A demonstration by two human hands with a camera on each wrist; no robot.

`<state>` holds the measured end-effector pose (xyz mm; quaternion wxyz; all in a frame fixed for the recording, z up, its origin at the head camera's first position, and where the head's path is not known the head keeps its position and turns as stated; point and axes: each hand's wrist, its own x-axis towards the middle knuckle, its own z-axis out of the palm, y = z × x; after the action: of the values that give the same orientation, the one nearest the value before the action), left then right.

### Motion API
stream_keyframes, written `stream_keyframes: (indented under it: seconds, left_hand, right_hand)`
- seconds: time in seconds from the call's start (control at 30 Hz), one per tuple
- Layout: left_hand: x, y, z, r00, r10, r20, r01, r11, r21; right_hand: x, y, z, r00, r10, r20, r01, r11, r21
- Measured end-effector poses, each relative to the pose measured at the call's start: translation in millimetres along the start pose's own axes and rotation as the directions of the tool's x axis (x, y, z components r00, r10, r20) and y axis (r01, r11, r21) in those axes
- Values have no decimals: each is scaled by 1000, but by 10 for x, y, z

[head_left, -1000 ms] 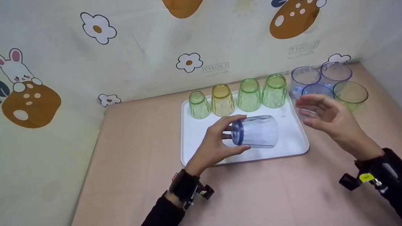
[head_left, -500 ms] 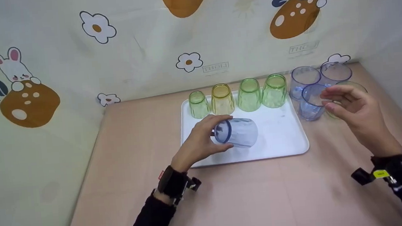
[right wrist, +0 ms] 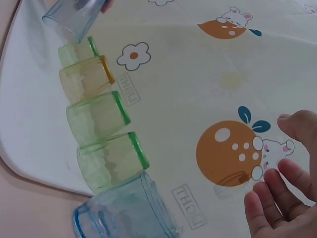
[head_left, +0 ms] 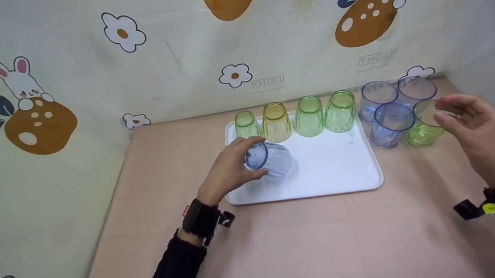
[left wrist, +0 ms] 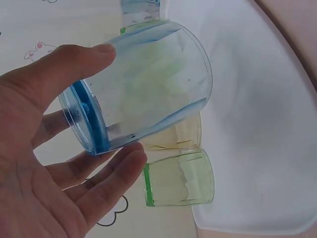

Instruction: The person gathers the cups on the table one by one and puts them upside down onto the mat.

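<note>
My left hand [head_left: 227,167] grips a clear blue glass [head_left: 280,159] near its thick base, thumb on one side and fingers on the other. Tilted over the left part of the white tray [head_left: 323,186], the glass has its mouth turned down and to the right. In the left wrist view, the blue base [left wrist: 91,116] sits close to the palm. My right hand [head_left: 482,134] holds nothing, its fingers relaxed and apart. Its fingertips overlap the rim of an upright green glass [head_left: 424,134] beyond the tray's right side.
Upside-down glasses line the tray's back edge: a small green one [head_left: 246,122], a yellow one [head_left: 276,123] and two larger green ones [head_left: 309,118]. Blue glasses [head_left: 392,124] stand upright at the table's back right. A patterned cloth wall [head_left: 180,82] rises behind.
The left hand has carried the blue glass left across the tray, its mouth dipping downward. The right hand has moved right, away from the tray, uncovering the upright blue and green glasses.
</note>
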<state>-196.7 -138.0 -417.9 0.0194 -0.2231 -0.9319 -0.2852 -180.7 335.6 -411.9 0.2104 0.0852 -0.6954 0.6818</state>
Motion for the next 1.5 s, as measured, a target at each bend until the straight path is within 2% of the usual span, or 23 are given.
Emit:
stream_keyframes:
  seconds: [0.17,0.33,0.57,0.63,0.93,1.07,1.33,1.5]
  left_hand:
    - [18,-59,-37,997,-81,-9,81,997,13]
    - [27,-116,-85,985,-174,-20,175,983,50]
    - [64,-182,-132,972,-226,-58,231,967,112]
    - [77,-195,-139,967,-248,-58,254,959,124]
    - [177,-216,-188,943,-328,-56,333,926,176]
    - [218,-236,-188,933,-358,-46,360,913,190]
    - [267,-272,-152,927,-373,-37,372,903,215]
    - [280,-283,-110,932,-359,-51,361,902,236]
  right_hand:
    - [55,132,-122,998,2,-58,-4,999,-32]
    - [87,247,-194,995,24,-101,-32,996,-86]
    - [138,323,-224,985,70,-158,-66,997,27]
    - [146,338,-226,982,83,-167,-81,997,15]
    - [178,411,-234,981,136,-142,-154,980,-124]
    - [182,433,-244,980,160,-119,-186,951,-248]
    - [197,450,-252,981,176,-83,-195,904,-380]
    - [189,487,-262,987,150,-64,-163,895,-415]
